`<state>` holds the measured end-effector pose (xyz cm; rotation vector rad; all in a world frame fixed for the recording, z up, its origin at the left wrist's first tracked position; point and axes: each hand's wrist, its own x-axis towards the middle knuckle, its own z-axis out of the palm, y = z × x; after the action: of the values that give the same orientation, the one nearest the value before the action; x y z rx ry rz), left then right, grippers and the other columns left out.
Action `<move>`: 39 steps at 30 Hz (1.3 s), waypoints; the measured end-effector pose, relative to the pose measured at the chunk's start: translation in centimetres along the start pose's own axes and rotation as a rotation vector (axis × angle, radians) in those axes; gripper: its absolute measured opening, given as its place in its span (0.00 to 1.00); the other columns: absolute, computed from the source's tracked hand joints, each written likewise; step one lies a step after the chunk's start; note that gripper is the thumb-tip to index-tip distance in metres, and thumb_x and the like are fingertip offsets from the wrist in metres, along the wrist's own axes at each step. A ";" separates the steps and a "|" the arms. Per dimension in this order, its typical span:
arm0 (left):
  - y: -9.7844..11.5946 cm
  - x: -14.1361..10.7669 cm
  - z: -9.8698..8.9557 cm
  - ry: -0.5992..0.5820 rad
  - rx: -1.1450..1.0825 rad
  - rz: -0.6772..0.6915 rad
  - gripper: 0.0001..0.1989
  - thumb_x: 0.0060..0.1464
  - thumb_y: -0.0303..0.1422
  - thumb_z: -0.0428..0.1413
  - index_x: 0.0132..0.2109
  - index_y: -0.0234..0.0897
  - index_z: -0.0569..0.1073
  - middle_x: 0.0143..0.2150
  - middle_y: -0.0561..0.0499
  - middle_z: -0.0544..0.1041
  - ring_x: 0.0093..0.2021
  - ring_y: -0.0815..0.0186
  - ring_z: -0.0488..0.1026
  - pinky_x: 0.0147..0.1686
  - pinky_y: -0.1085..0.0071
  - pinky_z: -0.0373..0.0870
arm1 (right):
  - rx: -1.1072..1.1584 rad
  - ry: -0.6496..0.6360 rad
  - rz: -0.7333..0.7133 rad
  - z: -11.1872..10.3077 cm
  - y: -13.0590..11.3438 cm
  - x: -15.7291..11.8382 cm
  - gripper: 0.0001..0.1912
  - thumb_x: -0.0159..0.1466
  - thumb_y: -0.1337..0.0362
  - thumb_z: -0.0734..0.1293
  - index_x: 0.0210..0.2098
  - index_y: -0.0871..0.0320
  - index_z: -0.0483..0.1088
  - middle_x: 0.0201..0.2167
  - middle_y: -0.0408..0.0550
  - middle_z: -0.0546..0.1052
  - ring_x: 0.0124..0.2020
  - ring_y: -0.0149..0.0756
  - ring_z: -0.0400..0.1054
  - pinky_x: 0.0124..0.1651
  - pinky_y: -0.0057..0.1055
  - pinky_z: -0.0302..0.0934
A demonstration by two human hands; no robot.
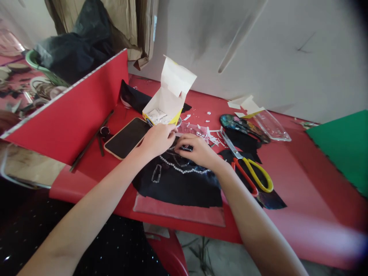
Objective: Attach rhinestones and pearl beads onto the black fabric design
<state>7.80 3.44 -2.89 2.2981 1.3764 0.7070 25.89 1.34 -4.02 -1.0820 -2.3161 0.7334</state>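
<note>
My left hand (161,138) is closed, fingertips pinched together just in front of an open white and yellow box (166,102) with small whitish pieces inside. Whatever is in those fingers is too small to make out. Close beside it, my right hand (198,151) curls its fingers over the black cloth (181,191); a dark, shiny bit shows between them, its kind unclear. On the cloth below the hands lies a string of pearl-like beads (184,171) in a curve. A clear outlined shape (156,173) rests to its left.
A phone (128,138) lies left of the box, by an upright red board (86,103). Right of my hands are scissors (244,163) with red and yellow handles, dark fabric scraps, a clear plastic tray (271,124) and a green board (343,147). Loose beads and white slivers litter the red table.
</note>
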 end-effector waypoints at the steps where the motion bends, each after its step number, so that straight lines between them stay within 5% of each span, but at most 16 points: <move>1: 0.0 0.0 0.0 0.003 0.001 0.003 0.14 0.56 0.26 0.49 0.42 0.35 0.78 0.31 0.47 0.79 0.30 0.64 0.73 0.36 0.66 0.68 | -0.003 0.001 0.003 0.0 -0.1 0.0 0.06 0.59 0.69 0.65 0.29 0.54 0.74 0.34 0.45 0.76 0.42 0.36 0.69 0.51 0.39 0.62; 39: -0.1 0.0 0.1 -0.006 -0.024 -0.008 0.14 0.55 0.26 0.49 0.42 0.35 0.78 0.27 0.48 0.77 0.27 0.65 0.70 0.33 0.67 0.64 | -0.104 -0.047 0.011 -0.6 -0.7 -0.2 0.07 0.60 0.69 0.64 0.30 0.53 0.74 0.34 0.44 0.78 0.41 0.37 0.71 0.50 0.39 0.63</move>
<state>7.78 3.50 -3.07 2.2729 1.3663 0.7102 26.01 0.95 -3.11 -1.1353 -2.4134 0.6548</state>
